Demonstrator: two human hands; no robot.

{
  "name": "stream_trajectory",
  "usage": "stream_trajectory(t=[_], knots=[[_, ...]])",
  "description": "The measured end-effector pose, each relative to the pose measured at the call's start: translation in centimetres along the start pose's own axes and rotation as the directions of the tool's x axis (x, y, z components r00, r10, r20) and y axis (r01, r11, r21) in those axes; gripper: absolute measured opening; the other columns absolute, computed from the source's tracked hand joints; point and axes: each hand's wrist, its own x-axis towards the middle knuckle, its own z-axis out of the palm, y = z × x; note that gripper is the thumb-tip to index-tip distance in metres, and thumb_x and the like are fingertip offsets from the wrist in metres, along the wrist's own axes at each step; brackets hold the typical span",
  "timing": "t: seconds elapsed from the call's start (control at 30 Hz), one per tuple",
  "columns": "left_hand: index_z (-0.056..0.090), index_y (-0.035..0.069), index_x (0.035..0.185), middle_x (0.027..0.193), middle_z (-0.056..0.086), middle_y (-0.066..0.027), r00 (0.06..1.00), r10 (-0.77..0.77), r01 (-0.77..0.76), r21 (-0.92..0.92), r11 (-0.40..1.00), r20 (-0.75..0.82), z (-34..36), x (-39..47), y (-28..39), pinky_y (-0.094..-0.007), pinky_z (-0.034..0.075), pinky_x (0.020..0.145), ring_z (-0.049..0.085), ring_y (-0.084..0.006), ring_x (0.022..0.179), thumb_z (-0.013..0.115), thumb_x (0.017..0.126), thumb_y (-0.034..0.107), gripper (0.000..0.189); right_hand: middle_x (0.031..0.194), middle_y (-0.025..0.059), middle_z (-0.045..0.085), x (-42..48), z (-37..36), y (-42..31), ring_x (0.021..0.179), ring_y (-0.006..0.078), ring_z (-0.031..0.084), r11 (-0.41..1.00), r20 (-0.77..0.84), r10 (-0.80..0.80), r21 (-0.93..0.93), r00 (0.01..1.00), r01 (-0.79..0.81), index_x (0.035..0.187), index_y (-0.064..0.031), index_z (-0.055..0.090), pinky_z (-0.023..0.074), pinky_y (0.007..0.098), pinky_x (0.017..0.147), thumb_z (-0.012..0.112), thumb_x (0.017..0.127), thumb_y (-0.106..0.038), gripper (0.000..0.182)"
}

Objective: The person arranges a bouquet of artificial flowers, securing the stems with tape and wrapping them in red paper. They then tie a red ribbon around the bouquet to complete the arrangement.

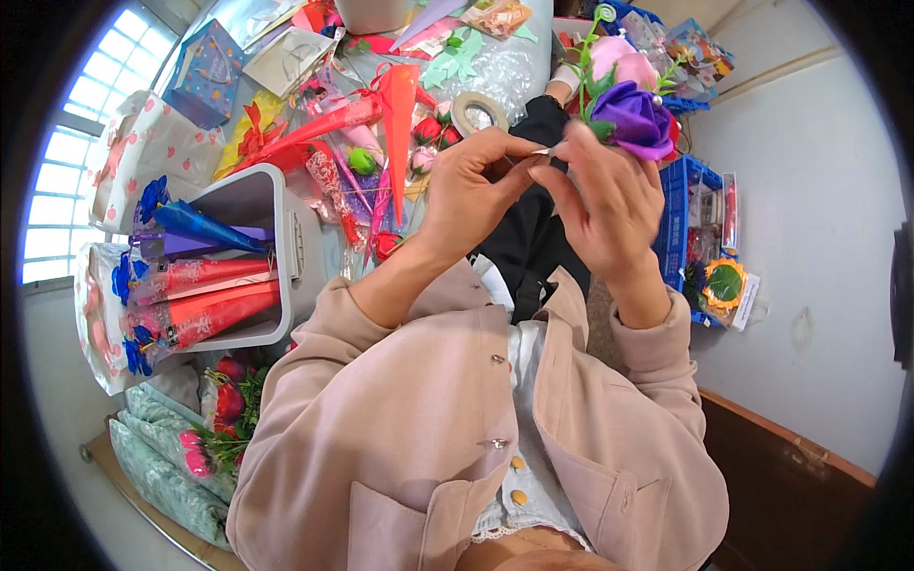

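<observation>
In front of my chest, my left hand (471,189) pinches a small white strip (543,151) between thumb and forefinger. What the strip is made of is too small to tell. Close beside it, my right hand (610,196) is partly blurred, its fingertips nearly touching the left ones. A bunch of artificial flowers rises behind the right hand, which appears to grip it; the stems are hidden. The bunch has a purple fabric rose (634,118), a pink rose (621,61), green leaves, pearl-like beads and a curled green tendril (589,57). A bit of red shows behind the purple rose.
A roll of tape (480,114) lies on the cluttered table beyond my left hand, among loose rose heads (427,131) and red wrapping cones (397,128). At left, a grey-white bin (285,214) holds wrapped blue flowers. Blue crates (675,221) stand at right.
</observation>
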Motion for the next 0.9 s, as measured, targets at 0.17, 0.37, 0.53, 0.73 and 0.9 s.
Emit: stream_trajectory(t=[0.17, 0.37, 0.53, 0.73, 0.9], knots=[[0.064, 0.001, 0.084, 0.069, 0.055, -0.0006, 0.978, 0.161, -0.142, 0.144, 0.979, -0.132, -0.5, 0.7, -0.2, -0.0181, 0.037, 0.049, 0.048, -0.0037, 0.055, 0.066, 0.075, 0.001, 0.009, 0.082, 0.0069, 0.061, -2.4, -0.1, -0.8, 0.063, 0.0162, 0.053, 0.875, -0.122, 0.409, 0.332, 0.904, -0.352, 0.089, -0.002, 0.061, 0.0424, 0.0239, 0.055, 0.071, 0.071, -0.005, 0.02], [0.063, 0.0, 0.085, 0.076, 0.056, -0.0043, 0.874, 0.479, -0.421, 0.364, 0.831, -0.084, -0.1, 1.0, 0.6, -0.0191, 0.04, 0.05, 0.052, -0.0061, 0.058, 0.065, 0.073, -0.005, 0.013, 0.083, 0.005, 0.06, -2.6, 1.2, -1.8, 0.063, 0.0081, 0.049, 0.396, 0.221, 0.749, 0.605, 0.624, -0.69, 0.085, -0.0011, 0.063, 0.04, 0.0198, 0.056, 0.069, 0.076, -0.011, 0.014], [0.063, 0.0, 0.088, 0.078, 0.056, -0.0049, 0.878, 0.475, -0.426, 0.36, 0.83, -0.056, 0.0, 0.7, 1.0, -0.0194, 0.042, 0.05, 0.053, -0.0059, 0.059, 0.065, 0.073, -0.006, 0.015, 0.074, 0.001, 0.059, -1.8, 1.1, -2.1, 0.063, 0.0038, 0.049, 0.152, 0.345, 0.806, 0.664, 0.48, -0.732, 0.089, 0.0007, 0.062, 0.0383, 0.0168, 0.056, 0.066, 0.079, -0.01, 0.015], [0.063, -0.001, 0.093, 0.07, 0.059, -0.0016, 0.982, -0.183, 0.187, -0.15, 0.971, 0.04, -0.3, 0.5, 1.9, -0.0177, 0.04, 0.051, 0.051, -0.0051, 0.059, 0.065, 0.079, 0.005, 0.015, 0.075, 0.0001, 0.059, -1.7, 0.8, -1.5, 0.066, 0.0032, 0.051, 0.027, 0.378, 0.818, 0.728, 0.434, -0.685, 0.088, 0.0028, 0.061, 0.0413, 0.0153, 0.059, 0.063, 0.08, -0.003, 0.01], [0.064, -0.001, 0.093, 0.068, 0.059, -0.0003, 0.953, -0.265, 0.301, -0.397, 0.867, 0.143, -0.3, 0.6, 1.1, -0.0167, 0.035, 0.049, 0.049, -0.0045, 0.057, 0.065, 0.08, 0.013, 0.019, 0.075, 0.0002, 0.059, -1.9, 0.6, -1.2, 0.066, 0.0032, 0.052, 0.009, 0.396, 0.813, 0.725, 0.428, -0.689, 0.086, 0.0024, 0.061, 0.0416, 0.0155, 0.059, 0.063, 0.08, -0.002, 0.008]])
